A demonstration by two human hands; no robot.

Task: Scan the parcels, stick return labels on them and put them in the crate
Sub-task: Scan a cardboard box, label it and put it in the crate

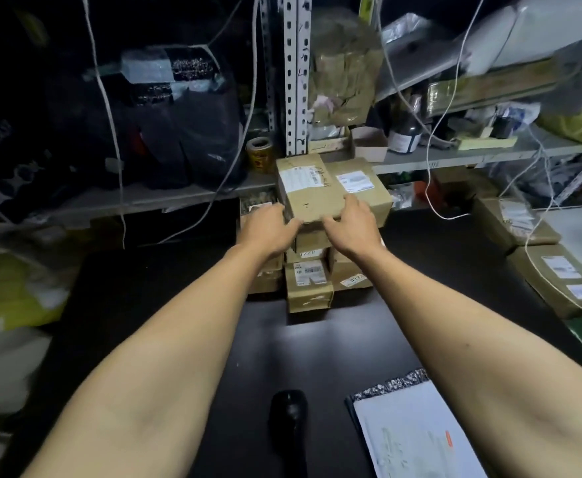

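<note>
Gripping the top parcel (312, 191) on the stack (308, 267) with both hands.
Nearest the viewer, well before the stack, a black scanner (288, 422) and a white label sheet (417, 432) lie on the dark table (317, 339). At the stack's top, the left hand (268, 229) curls round the parcel's near left corner and the right hand (349, 225) clamps its near right edge, thumb on top. A second box (362, 191) sits just right of the parcel. Right of the stack lie more boxes (555, 277). Behind the stack stands a shelf (455, 160) with a tape roll (260, 153) to its left.
</note>
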